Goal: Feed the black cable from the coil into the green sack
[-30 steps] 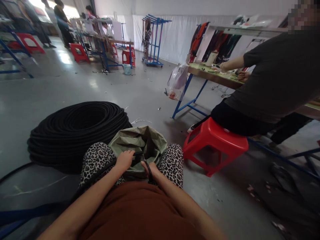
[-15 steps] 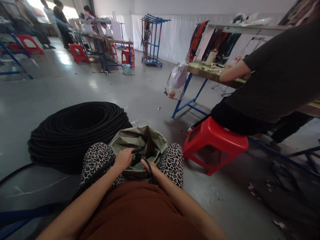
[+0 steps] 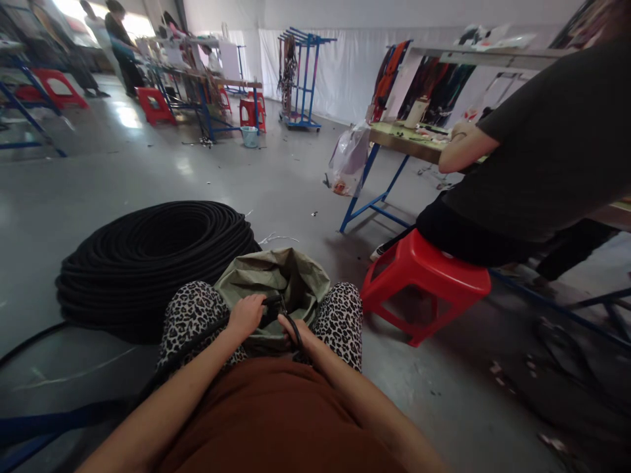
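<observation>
My left hand is closed around a black cord, which runs back along my left thigh. A short length of the cord sticks out past my fingers. In my closed right hand is a pair of scissors with a black loop handle; its blades meet the cord's end just right of my left hand. Both hands are over the mouth of an olive-green sack standing between my knees. The sack's inside is dark, and I cannot make out what lies in it.
A large coil of black cord lies on the floor to my left. At my right a person sits on a red stool at a workbench. A plastic bag hangs from the bench's end.
My left hand has tilted slightly, and the cord's protruding end has dipped a little. My right hand stays nearly where it was. The seated person's forearm has shifted to the right.
</observation>
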The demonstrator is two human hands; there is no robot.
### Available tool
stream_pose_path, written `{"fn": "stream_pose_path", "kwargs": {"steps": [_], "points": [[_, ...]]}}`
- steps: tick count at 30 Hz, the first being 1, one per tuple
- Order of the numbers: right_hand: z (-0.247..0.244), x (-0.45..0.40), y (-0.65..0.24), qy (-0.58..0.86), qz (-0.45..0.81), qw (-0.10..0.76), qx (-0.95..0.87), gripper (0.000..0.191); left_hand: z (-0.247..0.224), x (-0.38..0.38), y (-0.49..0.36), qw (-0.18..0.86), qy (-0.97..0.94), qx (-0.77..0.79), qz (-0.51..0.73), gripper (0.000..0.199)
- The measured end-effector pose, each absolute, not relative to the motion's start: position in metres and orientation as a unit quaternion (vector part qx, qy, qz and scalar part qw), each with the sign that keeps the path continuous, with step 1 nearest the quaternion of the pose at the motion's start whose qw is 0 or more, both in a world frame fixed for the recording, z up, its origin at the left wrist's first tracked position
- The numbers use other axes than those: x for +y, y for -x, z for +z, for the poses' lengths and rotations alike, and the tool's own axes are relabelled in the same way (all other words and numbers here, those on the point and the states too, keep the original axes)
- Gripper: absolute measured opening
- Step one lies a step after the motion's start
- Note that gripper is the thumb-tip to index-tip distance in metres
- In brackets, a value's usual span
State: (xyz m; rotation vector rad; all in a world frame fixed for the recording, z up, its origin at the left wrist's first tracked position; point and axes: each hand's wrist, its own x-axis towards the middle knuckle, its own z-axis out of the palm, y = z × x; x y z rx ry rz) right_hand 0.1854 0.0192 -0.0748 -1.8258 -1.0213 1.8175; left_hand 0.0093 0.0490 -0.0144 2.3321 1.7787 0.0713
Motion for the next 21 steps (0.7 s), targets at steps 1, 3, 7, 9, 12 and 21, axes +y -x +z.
{"fn": "stream_pose_path", "kwargs": {"steps": [1,3,7,9,12,21], "points": [[-0.0759,0.0195,-0.1853,0.648,0.646,0.184,-0.359,0.044,-0.0147,0.0487,-0.0095,0.106,-0.792,0.601,0.025,0.034],[-0.0780,0.0203,-0.1848,0.650,0.649,0.179,-0.353,0.044,-0.0155,0.0481,-0.0097,0.110,-0.794,0.597,0.026,0.034],[-0.0791,0.0213,-0.1840,0.654,0.652,0.174,-0.342,0.044,-0.0168,0.0473,-0.0095,0.109,-0.798,0.592,0.026,0.034],[-0.0785,0.0213,-0.1840,0.652,0.656,0.175,-0.338,0.045,-0.0166,0.0472,-0.0094,0.110,-0.800,0.590,0.026,0.034],[-0.0795,0.0212,-0.1842,0.651,0.656,0.176,-0.339,0.047,-0.0149,0.0475,-0.0091,0.117,-0.802,0.585,0.021,0.035],[-0.0834,0.0200,-0.1844,0.658,0.629,0.185,-0.369,0.047,-0.0116,0.0488,-0.0090,0.121,-0.812,0.571,-0.022,0.037]]}}
